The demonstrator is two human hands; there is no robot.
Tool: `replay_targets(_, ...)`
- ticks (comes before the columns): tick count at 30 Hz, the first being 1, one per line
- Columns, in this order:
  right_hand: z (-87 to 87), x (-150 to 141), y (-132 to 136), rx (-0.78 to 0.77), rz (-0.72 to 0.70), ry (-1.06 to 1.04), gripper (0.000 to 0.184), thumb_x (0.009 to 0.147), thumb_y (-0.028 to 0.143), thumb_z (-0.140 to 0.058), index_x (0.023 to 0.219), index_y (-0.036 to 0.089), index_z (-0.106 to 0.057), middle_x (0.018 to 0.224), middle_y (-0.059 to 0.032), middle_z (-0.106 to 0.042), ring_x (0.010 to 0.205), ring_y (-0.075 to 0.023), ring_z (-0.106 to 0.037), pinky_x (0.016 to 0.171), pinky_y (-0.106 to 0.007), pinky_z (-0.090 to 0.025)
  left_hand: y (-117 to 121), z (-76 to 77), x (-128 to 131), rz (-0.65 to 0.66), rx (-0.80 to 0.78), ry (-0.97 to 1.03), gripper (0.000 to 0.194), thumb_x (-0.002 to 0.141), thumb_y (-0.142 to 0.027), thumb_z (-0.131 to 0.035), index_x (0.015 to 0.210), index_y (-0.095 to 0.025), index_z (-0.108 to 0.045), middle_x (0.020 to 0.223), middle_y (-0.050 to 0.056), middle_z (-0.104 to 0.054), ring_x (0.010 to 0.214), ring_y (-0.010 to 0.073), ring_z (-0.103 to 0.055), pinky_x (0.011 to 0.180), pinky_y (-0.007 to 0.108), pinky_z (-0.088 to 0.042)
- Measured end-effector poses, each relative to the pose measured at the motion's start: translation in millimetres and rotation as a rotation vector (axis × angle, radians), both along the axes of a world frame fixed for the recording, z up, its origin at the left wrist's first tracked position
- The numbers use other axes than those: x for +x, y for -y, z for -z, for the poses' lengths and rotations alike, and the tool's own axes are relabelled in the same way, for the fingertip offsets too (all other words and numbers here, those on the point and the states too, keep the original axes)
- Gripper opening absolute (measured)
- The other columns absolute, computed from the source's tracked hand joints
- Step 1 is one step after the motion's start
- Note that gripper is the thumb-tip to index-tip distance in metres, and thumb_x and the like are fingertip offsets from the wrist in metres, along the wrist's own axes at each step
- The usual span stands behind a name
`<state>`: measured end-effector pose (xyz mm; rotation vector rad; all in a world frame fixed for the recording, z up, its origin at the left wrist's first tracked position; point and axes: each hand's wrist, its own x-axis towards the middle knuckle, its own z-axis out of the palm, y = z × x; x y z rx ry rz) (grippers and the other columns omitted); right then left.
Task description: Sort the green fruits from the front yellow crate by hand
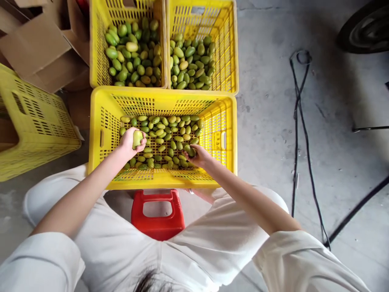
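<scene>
Near crate (164,184): yellow, slatted, in front of the person's legs (212,239); green and yellowish fruits (160,141) lie spread over its bottom.
Back crates (226,50): two, yellow, side by side just beyond, each partly filled with similar fruits.
Red stool (158,227): between the legs.
Left hand (127,142): fingers curled around a pale green fruit (137,139), above the near crate's left part.
Right hand (200,156): fingers closed on a darker green fruit (190,151), toward its right part.
</scene>
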<state>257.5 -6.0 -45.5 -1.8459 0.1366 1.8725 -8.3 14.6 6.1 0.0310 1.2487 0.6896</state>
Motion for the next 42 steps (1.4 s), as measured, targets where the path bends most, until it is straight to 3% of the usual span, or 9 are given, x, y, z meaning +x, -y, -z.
replay_targets(9, -35.5, 8.8, -146.2, 0.651, 0.086, -0.045, 0.044, 0.102, 0.053, -0.040, 0.075, 0.022, -0.057, 0.088, -0.0039, -0.072, 0.102, -0.0156, -0.070, 0.069, -0.028, -0.049, 1.3, -16.8, 8.3, -0.066, -0.073, 0.040, 0.025, 0.091, -0.025, -0.045, 0.067, -0.020, -0.051, 0.044, 0.001, -0.044, 0.027, 0.0097, -0.032, 0.029, 0.019, -0.020)
replay_targets(11, -31.7, 13.3, -158.8, 0.791, 0.093, 0.001, 0.035, 0.089, 0.056, -0.062, 0.076, 0.026, -0.052, 0.095, -0.0024, -0.075, 0.108, -0.0164, -0.067, 0.072, -0.028, -0.052, 1.3, -16.4, 7.6, -0.070, -0.077, 0.059, 0.022, 0.090, -0.025, -0.047, 0.069, -0.020, -0.051, 0.045, 0.001, -0.045, 0.028, 0.0098, -0.033, 0.030, 0.019, -0.021)
replay_targets(14, -13.7, 13.5, -122.0, 0.656, -0.288, 0.307, 0.033, 0.100, 0.050, -0.053, 0.078, 0.025, -0.047, 0.094, -0.0024, -0.071, 0.102, -0.0124, -0.067, 0.074, -0.026, -0.049, 0.7, -13.7, 6.7, -0.087, -0.094, 0.057, 0.025, 0.094, -0.026, -0.045, 0.071, -0.020, -0.052, 0.046, 0.001, -0.046, 0.029, 0.0098, -0.034, 0.031, 0.019, -0.022)
replay_targets(18, 22.1, 9.6, -6.0, 0.328, -0.878, 0.472, 0.020, 0.103, 0.039, -0.062, 0.090, 0.024, -0.062, 0.092, -0.0064, -0.069, 0.084, -0.0186, -0.066, 0.070, -0.034, -0.057, 4.6, -2.4, 8.1, -0.103, -0.183, -0.063, 0.031, 0.103, -0.029, -0.042, 0.076, -0.019, -0.054, 0.054, 0.002, -0.055, 0.037, 0.0119, -0.046, 0.037, 0.019, -0.035)
replay_targets(22, 57.8, 7.7, 72.4, 0.146, -1.249, 0.486, 0.038, 0.103, 0.039, -0.069, 0.135, 0.018, -0.066, 0.136, -0.0114, -0.067, 0.114, -0.0256, -0.070, 0.096, -0.046, -0.062, 14.2, 12.2, 8.3, -0.067, -0.307, -0.201, 0.025, 0.105, -0.028, -0.046, 0.085, -0.020, -0.057, 0.066, 0.002, -0.062, 0.050, 0.0152, -0.059, 0.047, 0.024, -0.049)
replay_targets(27, 83.7, 4.2, 75.8, 0.095, -1.558, 0.457, 0.039, 0.103, 0.039, -0.069, 0.137, 0.019, -0.065, 0.139, -0.0120, -0.066, 0.117, -0.0262, -0.069, 0.098, -0.048, -0.061, -22.5, -1.1, -1.1, -0.169, -0.246, -0.227, 0.019, 0.105, -0.025, -0.044, 0.098, -0.020, -0.061, 0.080, 0.005, -0.064, 0.065, 0.0173, -0.064, 0.056, 0.026, -0.054)
replay_targets(34, 88.9, 5.6, 77.0, 0.133, -1.689, 0.465, 0.038, 0.104, 0.039, -0.068, 0.136, 0.019, -0.066, 0.138, -0.0122, -0.066, 0.117, -0.0260, -0.069, 0.098, -0.047, -0.061, -137.2, -40.8, -24.5, -0.243, 0.314, -0.295, 0.043, 0.112, -0.047, -0.034, 0.140, -0.016, -0.044, 0.133, 0.017, -0.062, 0.115, 0.0234, -0.065, 0.103, 0.045, -0.058)
replay_targets(39, 98.9, 8.2, 71.5, 0.147, -1.678, 0.487, 0.039, 0.103, 0.039, -0.069, 0.137, 0.018, -0.065, 0.138, -0.0121, -0.066, 0.117, -0.0259, -0.069, 0.098, -0.048, -0.061, -106.8, 12.4, -39.5, -0.145, 0.371, -0.556, 0.029, 0.109, -0.033, -0.036, 0.124, -0.018, -0.056, 0.132, 0.013, -0.067, 0.116, 0.0204, -0.070, 0.106, 0.041, -0.057)
replay_targets(42, 109.7, 12.4, 52.7, 0.162, -1.639, 0.545, 0.038, 0.104, 0.039, -0.068, 0.135, 0.019, -0.066, 0.137, -0.0115, -0.067, 0.115, -0.0248, -0.070, 0.097, -0.047, -0.061, -51.7, 63.7, -43.8, 0.464, 0.283, -0.843, 0.035, 0.109, -0.026, -0.030, 0.122, -0.021, -0.062, 0.129, 0.011, -0.071, 0.118, 0.0189, -0.071, 0.100, 0.034, -0.059)
